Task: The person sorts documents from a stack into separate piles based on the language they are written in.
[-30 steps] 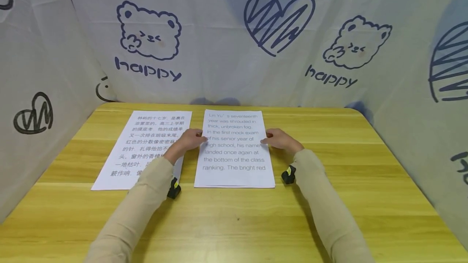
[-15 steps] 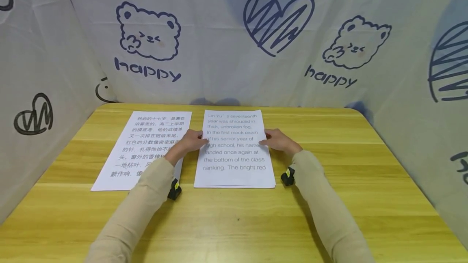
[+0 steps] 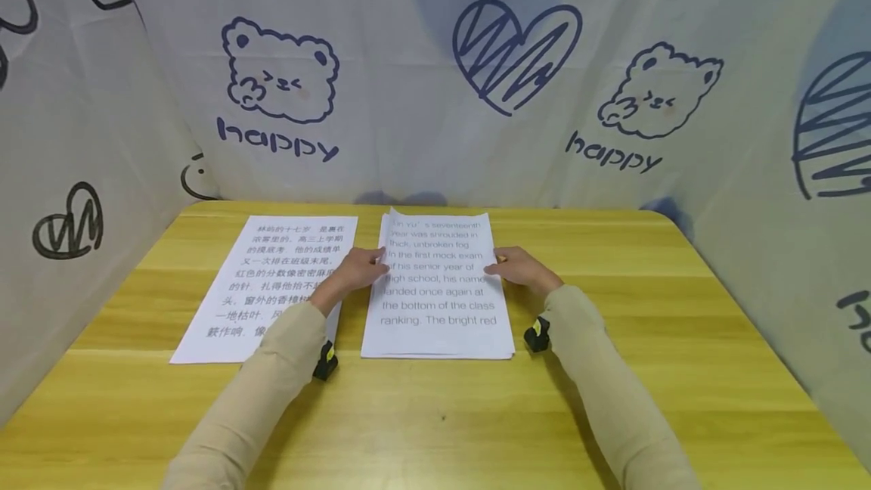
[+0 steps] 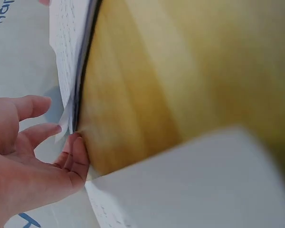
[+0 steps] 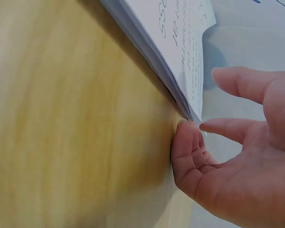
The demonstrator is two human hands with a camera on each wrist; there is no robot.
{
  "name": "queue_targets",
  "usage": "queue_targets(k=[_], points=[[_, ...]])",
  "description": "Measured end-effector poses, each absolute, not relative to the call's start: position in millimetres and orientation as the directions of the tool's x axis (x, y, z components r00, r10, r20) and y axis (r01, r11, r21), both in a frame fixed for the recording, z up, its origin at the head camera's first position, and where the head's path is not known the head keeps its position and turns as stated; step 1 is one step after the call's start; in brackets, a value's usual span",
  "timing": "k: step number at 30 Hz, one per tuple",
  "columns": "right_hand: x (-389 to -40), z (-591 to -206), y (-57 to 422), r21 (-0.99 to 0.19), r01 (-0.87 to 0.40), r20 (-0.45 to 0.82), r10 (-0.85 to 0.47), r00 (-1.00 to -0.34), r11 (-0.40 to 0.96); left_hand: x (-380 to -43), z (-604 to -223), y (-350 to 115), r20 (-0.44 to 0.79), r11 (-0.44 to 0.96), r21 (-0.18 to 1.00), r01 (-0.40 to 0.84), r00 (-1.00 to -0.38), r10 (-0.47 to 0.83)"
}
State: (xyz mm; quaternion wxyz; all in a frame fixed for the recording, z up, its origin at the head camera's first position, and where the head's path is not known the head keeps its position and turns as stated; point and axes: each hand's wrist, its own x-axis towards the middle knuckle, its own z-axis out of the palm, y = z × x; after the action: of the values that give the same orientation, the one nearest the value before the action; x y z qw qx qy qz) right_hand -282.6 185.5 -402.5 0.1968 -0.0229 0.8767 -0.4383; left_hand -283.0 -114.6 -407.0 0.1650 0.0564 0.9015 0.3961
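Observation:
A stack of paper (image 3: 435, 335) printed in English lies on the table, its top sheet (image 3: 435, 248) bowed, with a raised upper left corner. At the left side of that stack, my left hand (image 3: 359, 269) holds the edge. In the left wrist view, a paper edge sits between the forefinger and the curled lower fingers (image 4: 78, 154); the thumb stands apart. My right hand (image 3: 522, 267) holds the opposite edge. Its curled fingers (image 5: 185, 147) and forefinger meet at the paper edge, and its thumb (image 5: 235, 83) is raised.
Sheets with Chinese print (image 3: 224, 301) lie to the left, partly under the left arm. The wooden table (image 3: 442, 429) reaches to a white cloth (image 3: 408, 97) with drawn bears and hearts. A black wrist device (image 3: 537, 335) hangs at each cuff.
The top sheet has bowed, and its upper left corner has shifted right and lifted. Both hands stay at the stack's sides. The head view has tipped slightly upward.

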Motion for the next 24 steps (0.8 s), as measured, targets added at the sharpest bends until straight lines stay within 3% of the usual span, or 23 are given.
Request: queue_targets(k=[9, 17, 24], points=[[-286, -405, 185, -0.821, 0.175, -0.278, -0.114, -0.954, 0.543, -285, -403, -112, -0.204, 0.689, 0.722, -0.067, -0.972, 0.118], [-289, -403, 182, -0.881, 0.203, -0.259, -0.076, -0.963, 0.428, -289, -399, -112, -0.235, 0.519, 0.846, -0.117, -0.958, 0.168], [-293, -404, 180, -0.886, 0.263, -0.279, 0.014, -0.960, 0.383, -295, -399, -109, -0.292, 0.369, 0.898, -0.239, -0.952, 0.093]])
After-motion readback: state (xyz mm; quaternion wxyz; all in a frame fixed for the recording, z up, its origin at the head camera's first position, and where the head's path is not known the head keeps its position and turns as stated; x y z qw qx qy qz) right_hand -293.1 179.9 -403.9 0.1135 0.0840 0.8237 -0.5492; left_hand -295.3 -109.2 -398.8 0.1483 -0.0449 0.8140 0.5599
